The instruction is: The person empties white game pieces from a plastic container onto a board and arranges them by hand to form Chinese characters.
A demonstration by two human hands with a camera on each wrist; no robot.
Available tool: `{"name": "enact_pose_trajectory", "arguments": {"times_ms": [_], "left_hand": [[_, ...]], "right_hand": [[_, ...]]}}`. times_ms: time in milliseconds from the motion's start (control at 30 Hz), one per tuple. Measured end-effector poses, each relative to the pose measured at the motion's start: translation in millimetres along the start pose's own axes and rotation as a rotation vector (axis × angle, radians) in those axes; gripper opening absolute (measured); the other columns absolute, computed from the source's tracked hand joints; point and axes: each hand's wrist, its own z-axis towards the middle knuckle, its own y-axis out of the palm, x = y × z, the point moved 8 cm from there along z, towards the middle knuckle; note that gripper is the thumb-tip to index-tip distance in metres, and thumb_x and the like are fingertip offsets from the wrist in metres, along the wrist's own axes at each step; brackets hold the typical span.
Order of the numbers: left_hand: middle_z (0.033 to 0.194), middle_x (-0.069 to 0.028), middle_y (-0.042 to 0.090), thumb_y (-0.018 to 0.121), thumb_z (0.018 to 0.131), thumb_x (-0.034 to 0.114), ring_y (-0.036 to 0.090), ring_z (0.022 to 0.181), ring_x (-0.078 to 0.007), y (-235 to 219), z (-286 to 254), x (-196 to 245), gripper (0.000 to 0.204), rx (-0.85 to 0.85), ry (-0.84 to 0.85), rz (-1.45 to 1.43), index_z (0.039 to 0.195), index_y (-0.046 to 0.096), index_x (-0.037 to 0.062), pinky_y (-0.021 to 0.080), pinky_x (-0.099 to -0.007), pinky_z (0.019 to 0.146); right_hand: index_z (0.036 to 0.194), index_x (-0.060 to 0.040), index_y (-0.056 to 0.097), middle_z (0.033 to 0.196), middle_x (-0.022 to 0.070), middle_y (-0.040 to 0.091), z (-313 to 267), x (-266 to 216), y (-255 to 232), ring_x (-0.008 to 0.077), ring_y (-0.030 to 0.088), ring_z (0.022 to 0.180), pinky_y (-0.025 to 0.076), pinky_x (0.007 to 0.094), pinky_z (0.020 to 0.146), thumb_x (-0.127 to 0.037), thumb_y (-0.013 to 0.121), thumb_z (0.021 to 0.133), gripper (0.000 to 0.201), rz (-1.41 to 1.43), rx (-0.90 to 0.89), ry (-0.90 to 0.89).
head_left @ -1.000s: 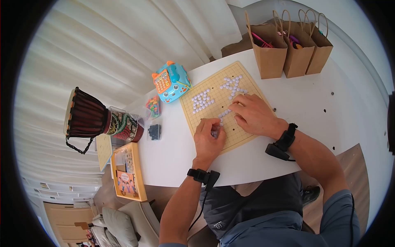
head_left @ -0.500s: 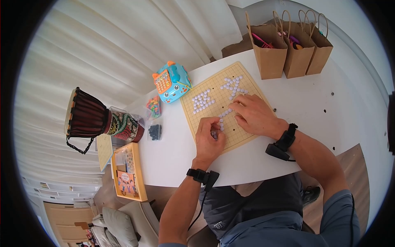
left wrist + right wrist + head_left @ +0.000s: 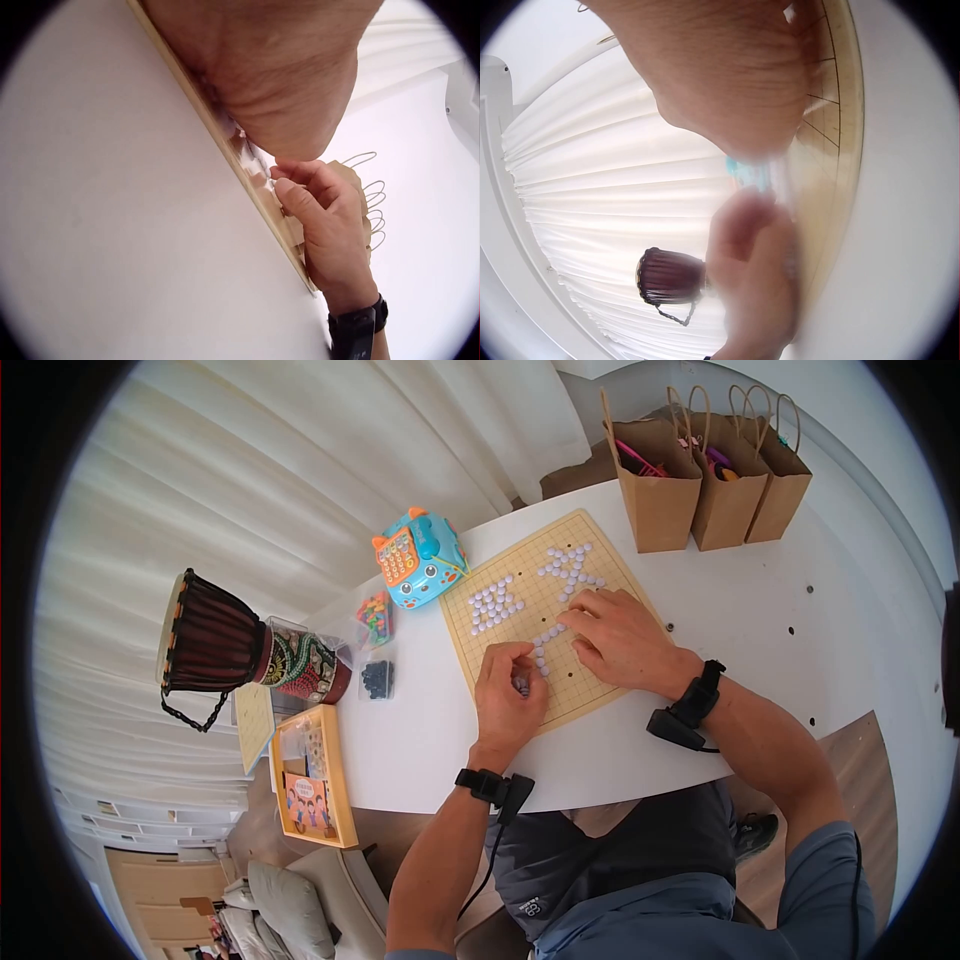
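A square wooden grid board point(image 3: 600, 690) lies on the white table, with white pieces point(image 3: 492, 608) set out on it in groups. My left hand point(image 3: 510, 695) rests at its near left part, thumb and fingers curled round several white pieces that show between them. My right hand point(image 3: 625, 640) is over the middle of the board, fingers bent loosely and thumb apart, fingertips by the short row of pieces point(image 3: 541, 660). In the left wrist view the right hand point(image 3: 330, 225) reaches over the board's edge; whether its fingertips touch a piece is hidden.
Behind the board stands a blue toy telephone point(image 3: 428, 565). To the left are a box of coloured pieces point(image 3: 375, 618), a box of dark pieces point(image 3: 377, 680), a drum point(image 3: 215, 635) and a wooden tray point(image 3: 340, 780). Paper bags point(image 3: 660, 510) stand at the back right.
My left hand has shifted slightly up and left, uncovering more of the white pieces beside its fingertips. The right hand has stayed almost in place.
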Motion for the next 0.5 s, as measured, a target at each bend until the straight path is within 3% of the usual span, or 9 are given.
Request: {"name": "enact_pose_trajectory", "arguments": {"times_ms": [267,367,433,500], "left_hand": [[0.106,-0.0077,0.076,0.076,0.093,-0.008,0.075,0.089,-0.0183,-0.5,-0.9,-3.9,0.035,0.004,-0.042,-0.041,0.125,0.07,0.0052,0.062,-0.0324,0.078],[0.107,-0.0074,0.076,0.076,0.095,-0.009,0.075,0.088,-0.0172,-0.7,-1.0,-3.8,0.033,0.013,-0.03,-0.053,0.124,0.071,0.0053,0.061,-0.0316,0.077],[0.108,-0.0072,0.075,0.077,0.096,-0.009,0.075,0.088,-0.0168,-1.1,-0.6,-3.3,0.031,0.015,-0.003,-0.055,0.123,0.071,0.005,0.06,-0.0308,0.076],[0.109,-0.0072,0.075,0.077,0.096,-0.01,0.075,0.088,-0.0167,-1.9,0.2,-1.1,0.03,0.022,-0.001,-0.048,0.123,0.071,0.0048,0.06,-0.0305,0.075]], "right_hand": [[0.124,-0.0022,0.076,0.124,0.0133,0.07,-0.4,-0.8,-0.3,0.0351,0.068,0.112,0.054,0.0481,0.1,-0.011,0.077,0.098,0.028,0.007,0.009,-0.017],[0.118,-0.0042,0.078,0.117,0.0102,0.07,0.2,-3.9,-4.4,0.0337,0.069,0.106,0.054,0.0485,0.097,-0.011,0.077,0.097,0.022,0.02,0.043,-0.026],[0.104,-0.0084,0.078,0.108,0.0067,0.069,0.7,-7.5,0.9,0.0297,0.07,0.099,0.054,0.0484,0.094,-0.012,0.076,0.094,0.01,0.055,-0.018,-0.077],[0.101,-0.0093,0.078,0.105,0.0056,0.068,-1.2,-15.3,5.3,0.0282,0.069,0.096,0.053,0.0472,0.092,-0.012,0.076,0.093,0.008,0.052,-0.048,-0.129]]}}
